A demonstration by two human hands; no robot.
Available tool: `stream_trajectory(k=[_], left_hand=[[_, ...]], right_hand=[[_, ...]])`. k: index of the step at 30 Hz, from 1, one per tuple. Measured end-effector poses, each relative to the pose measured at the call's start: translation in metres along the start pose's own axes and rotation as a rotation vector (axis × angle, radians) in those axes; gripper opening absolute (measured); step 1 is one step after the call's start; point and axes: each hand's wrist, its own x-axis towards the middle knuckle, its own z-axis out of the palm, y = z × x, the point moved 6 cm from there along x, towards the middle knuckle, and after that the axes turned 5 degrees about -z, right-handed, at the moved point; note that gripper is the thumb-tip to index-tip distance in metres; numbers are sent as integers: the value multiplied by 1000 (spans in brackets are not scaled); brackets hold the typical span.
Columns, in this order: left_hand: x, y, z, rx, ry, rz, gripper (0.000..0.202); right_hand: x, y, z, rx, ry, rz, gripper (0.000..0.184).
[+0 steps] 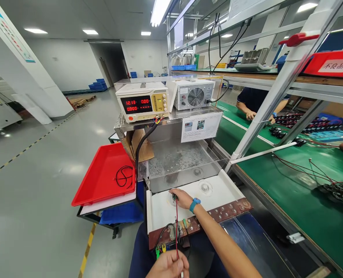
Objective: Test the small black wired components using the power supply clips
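My right hand (pixel 183 199), with a blue watch (pixel 194 204) on its wrist, is closed on a small dark circuit board (pixel 175 197) over the white tray (pixel 159 216), by a round clear fitting. From that board a red and black wire (pixel 176 226) runs straight down to my left hand (pixel 169 264). The left fingers pinch the wire near its end, where a small white tip shows at the bottom of the view. Along the tray's near edge lies a brown strip (pixel 217 212) with metal studs. Green and yellow clips (pixel 161 250) hang at its left.
A power supply (pixel 142 102) with red digits stands on the metal shelf ahead. Left of me, a red tray (pixel 102 173) holds a black cable. To the right, a green bench (pixel 281 177) carries wired boards (pixel 340 193); another person's hands (pixel 250 115) work there.
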Motion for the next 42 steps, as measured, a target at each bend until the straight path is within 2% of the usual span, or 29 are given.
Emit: stream_trajectory(k=[3, 6, 8, 10, 14, 20, 26, 33, 42], left_hand=[[3, 33, 7, -53, 116, 75, 53], [8, 70, 10, -39, 184, 152, 51], [15, 85, 10, -30, 205, 172, 52], [22, 91, 8, -19, 212, 171, 52], [32, 91, 0, 28, 273, 171, 61], [48, 94, -13, 180, 390, 191, 75], [78, 98, -36, 311, 560, 312, 55], [92, 81, -47, 343, 540, 227, 50], [94, 78, -48, 321, 478, 181, 41]], right_hand=[[-2, 5, 1, -35, 15, 45, 60], [-3, 6, -1, -78, 22, 88, 43], [-3, 5, -3, -106, 23, 111, 33], [-3, 3, -5, -131, 25, 132, 28], [-1, 1, -8, -173, 18, 167, 23], [1, 3, -7, -195, -3, 200, 30], [1, 6, -6, -187, -14, 205, 37], [2, 7, -7, -171, -2, 182, 40], [3, 9, -5, -168, 8, 174, 38]])
